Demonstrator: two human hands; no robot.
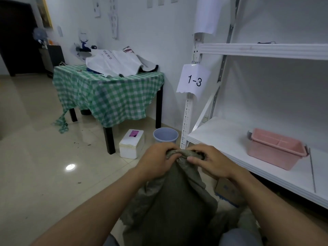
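A grey-green woven sack stands between my knees at the bottom centre, its mouth gathered into a bunch at the top. My left hand grips the left side of that bunched mouth with curled fingers. My right hand pinches the right side of the bunch, thumb on top. The two hands nearly touch over the sack's neck. What is inside the sack is hidden.
A white metal shelf rack stands at right with a pink basket on it and a "1-3" label. A green-checked table is at the back left. A white foam box, a blue bucket and a cardboard box sit on the tiled floor.
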